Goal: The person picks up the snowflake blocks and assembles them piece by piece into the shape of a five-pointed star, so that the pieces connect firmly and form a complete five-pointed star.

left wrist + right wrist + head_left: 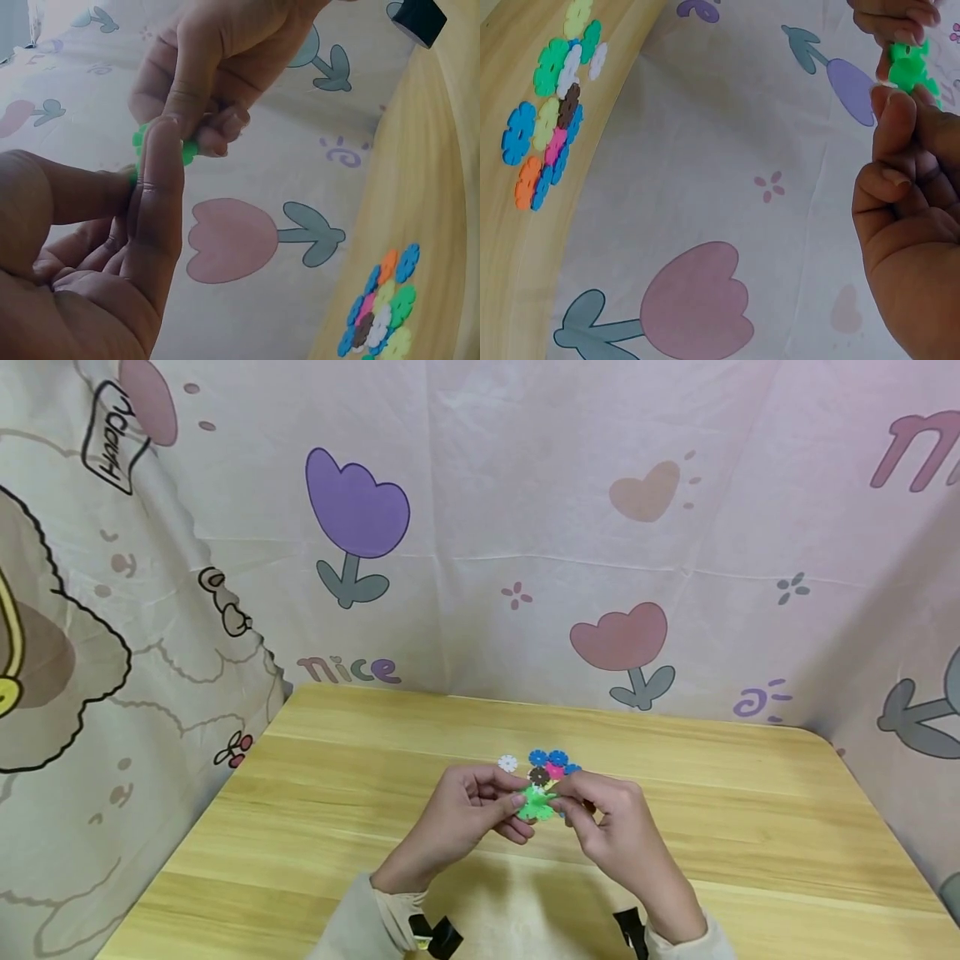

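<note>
Both hands meet above the table around a cluster of green snowflake discs (536,804), notched flat plastic pieces that look joined together. My left hand (474,806) pinches the cluster from the left between thumb and fingers. From the other side my right hand (615,822) pinches its right edge with thumb and forefinger. In the left wrist view only small bits of the green discs (187,152) show past the fingers. The right wrist view shows the green discs (910,69) between both sets of fingertips. How many discs are joined cannot be told.
Behind the hands, loose discs lie flat on the wooden table (337,760): a white disc (507,763), a brown disc (538,776), a pink disc (554,770) and several blue ones. An orange disc (528,182) lies at the group's edge. A printed cloth (480,527) hangs behind the table.
</note>
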Demonstrator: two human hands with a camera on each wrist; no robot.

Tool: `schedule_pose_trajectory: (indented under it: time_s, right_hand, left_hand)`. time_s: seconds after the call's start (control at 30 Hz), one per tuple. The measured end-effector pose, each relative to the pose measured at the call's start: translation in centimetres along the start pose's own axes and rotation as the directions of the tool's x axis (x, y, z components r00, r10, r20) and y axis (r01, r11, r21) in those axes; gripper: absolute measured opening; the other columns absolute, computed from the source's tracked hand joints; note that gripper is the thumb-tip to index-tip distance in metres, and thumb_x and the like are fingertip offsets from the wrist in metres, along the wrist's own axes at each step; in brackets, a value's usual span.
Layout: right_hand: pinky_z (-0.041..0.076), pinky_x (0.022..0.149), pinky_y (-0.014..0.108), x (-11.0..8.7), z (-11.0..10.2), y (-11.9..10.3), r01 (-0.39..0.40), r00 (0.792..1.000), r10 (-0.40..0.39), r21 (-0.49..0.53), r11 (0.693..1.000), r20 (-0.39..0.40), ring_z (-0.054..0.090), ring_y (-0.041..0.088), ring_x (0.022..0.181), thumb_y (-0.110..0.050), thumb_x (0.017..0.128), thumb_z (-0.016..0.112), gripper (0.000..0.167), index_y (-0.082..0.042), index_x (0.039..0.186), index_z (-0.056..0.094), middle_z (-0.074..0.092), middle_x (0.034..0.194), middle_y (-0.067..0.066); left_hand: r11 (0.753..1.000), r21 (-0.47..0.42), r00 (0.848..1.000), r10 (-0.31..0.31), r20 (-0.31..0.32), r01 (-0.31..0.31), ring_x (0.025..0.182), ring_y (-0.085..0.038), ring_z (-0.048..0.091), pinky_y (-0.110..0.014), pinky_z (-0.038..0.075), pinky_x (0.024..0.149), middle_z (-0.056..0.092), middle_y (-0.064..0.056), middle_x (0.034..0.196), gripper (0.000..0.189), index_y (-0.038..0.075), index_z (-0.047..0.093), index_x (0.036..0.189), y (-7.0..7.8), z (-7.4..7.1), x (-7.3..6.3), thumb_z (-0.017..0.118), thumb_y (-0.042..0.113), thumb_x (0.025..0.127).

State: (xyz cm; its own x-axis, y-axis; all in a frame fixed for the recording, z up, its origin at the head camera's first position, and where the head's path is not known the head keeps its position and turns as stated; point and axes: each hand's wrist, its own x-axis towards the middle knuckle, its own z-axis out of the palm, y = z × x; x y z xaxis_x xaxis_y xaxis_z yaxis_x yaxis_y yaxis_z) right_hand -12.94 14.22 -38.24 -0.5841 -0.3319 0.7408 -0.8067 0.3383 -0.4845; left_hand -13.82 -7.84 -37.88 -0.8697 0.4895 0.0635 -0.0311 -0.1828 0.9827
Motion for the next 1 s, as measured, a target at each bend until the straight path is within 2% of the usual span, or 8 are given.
schedule_pose_trajectory:
  time_s: [0.23, 0.33, 0.37, 0.43, 0.57, 0.67, 0.83, 1.0]
  right_hand:
    - [0.047, 0.051, 0.016, 0.2, -0.7, 0.0, -0.109, 0.988, 0.104, 0.038, 0.993, 0.114, 0.058, 0.005, 0.062, 0.011, 0.086, 0.077, 0.027, -0.013, 0.098, 0.073, 0.065, 0.075, -0.011]
    - [0.048, 0.053, 0.021, 0.0, -1.4, 0.6, -0.217, 0.957, 0.210, 0.012, 0.976, 0.202, 0.055, 0.004, 0.063, 0.005, 0.089, 0.077, 0.025, -0.010, 0.109, 0.072, 0.065, 0.075, -0.008]
    - [0.049, 0.054, 0.022, -0.1, -1.6, 0.8, -0.268, 0.935, 0.265, -0.020, 0.963, 0.237, 0.055, 0.004, 0.063, 0.004, 0.090, 0.077, 0.025, -0.008, 0.110, 0.072, 0.065, 0.076, -0.008]
    - [0.049, 0.055, 0.023, -0.5, -1.9, 1.5, -0.374, 0.867, 0.395, -0.127, 0.919, 0.304, 0.053, 0.004, 0.062, 0.001, 0.091, 0.077, 0.021, -0.005, 0.110, 0.070, 0.062, 0.074, -0.007]
    - [0.045, 0.053, 0.025, -1.6, -1.7, 3.1, -0.523, 0.684, 0.618, -0.329, 0.786, 0.387, 0.048, 0.008, 0.057, -0.001, 0.093, 0.075, 0.018, -0.003, 0.109, 0.069, 0.056, 0.067, -0.005]
    - [0.045, 0.055, 0.029, -2.1, -0.9, 4.4, -0.556, 0.614, 0.682, -0.396, 0.731, 0.396, 0.048, 0.012, 0.057, -0.001, 0.092, 0.076, 0.024, -0.003, 0.114, 0.068, 0.057, 0.067, -0.002]
    - [0.050, 0.063, 0.036, -2.3, 0.3, 5.8, -0.528, 0.601, 0.707, -0.478, 0.701, 0.373, 0.051, 0.015, 0.063, -0.003, 0.087, 0.081, 0.029, -0.008, 0.113, 0.069, 0.059, 0.072, -0.002]
    - [0.051, 0.060, 0.037, -2.1, 1.0, 6.4, -0.479, 0.593, 0.715, -0.551, 0.683, 0.371, 0.052, 0.017, 0.064, -0.004, 0.086, 0.082, 0.029, -0.011, 0.110, 0.068, 0.066, 0.081, 0.000]
  left_hand:
    - [1.000, 0.012, 1.000, 0.011, 0.014, -0.011, 0.076, -0.020, 0.076, -0.039, 0.064, 0.074, 0.073, -0.021, 0.096, 0.023, -0.013, 0.063, 0.120, 0.3, -0.3, -0.2, 0.064, -0.001, 0.101]
    - [0.998, 0.057, 0.999, 0.035, 0.014, -0.035, 0.075, -0.020, 0.075, -0.039, 0.064, 0.074, 0.072, -0.020, 0.092, 0.024, -0.012, 0.063, 0.121, 0.3, -0.5, -0.2, 0.065, 0.003, 0.102]
    - [0.996, 0.073, 0.999, 0.040, 0.011, -0.041, 0.075, -0.020, 0.075, -0.039, 0.064, 0.074, 0.071, -0.020, 0.091, 0.025, -0.011, 0.063, 0.122, 0.3, -0.6, -0.2, 0.065, 0.003, 0.102]
    - [0.994, 0.101, 0.999, 0.045, 0.003, -0.045, 0.075, -0.020, 0.075, -0.040, 0.064, 0.073, 0.071, -0.019, 0.089, 0.025, -0.011, 0.063, 0.122, 0.2, -0.6, -0.2, 0.064, 0.004, 0.102]
    - [0.992, 0.123, 0.999, 0.037, -0.004, -0.036, 0.075, -0.021, 0.075, -0.040, 0.064, 0.074, 0.071, -0.018, 0.090, 0.025, -0.010, 0.064, 0.123, 0.1, -0.7, -0.2, 0.064, 0.005, 0.103]
    - [0.991, 0.130, 1.000, 0.027, -0.010, -0.025, 0.074, -0.021, 0.075, -0.039, 0.064, 0.074, 0.072, -0.018, 0.090, 0.024, -0.009, 0.064, 0.122, 0.0, -0.6, -0.2, 0.065, 0.005, 0.102]
    - [0.991, 0.131, 1.000, 0.015, -0.010, -0.013, 0.074, -0.020, 0.075, -0.039, 0.064, 0.073, 0.072, -0.021, 0.092, 0.026, -0.012, 0.063, 0.122, 0.0, -0.6, -0.2, 0.064, 0.005, 0.103]
    - [0.990, 0.137, 1.000, 0.013, -0.006, -0.012, 0.074, -0.019, 0.074, -0.039, 0.064, 0.074, 0.072, -0.021, 0.093, 0.026, -0.012, 0.063, 0.123, 0.0, -0.6, -0.2, 0.064, 0.005, 0.103]
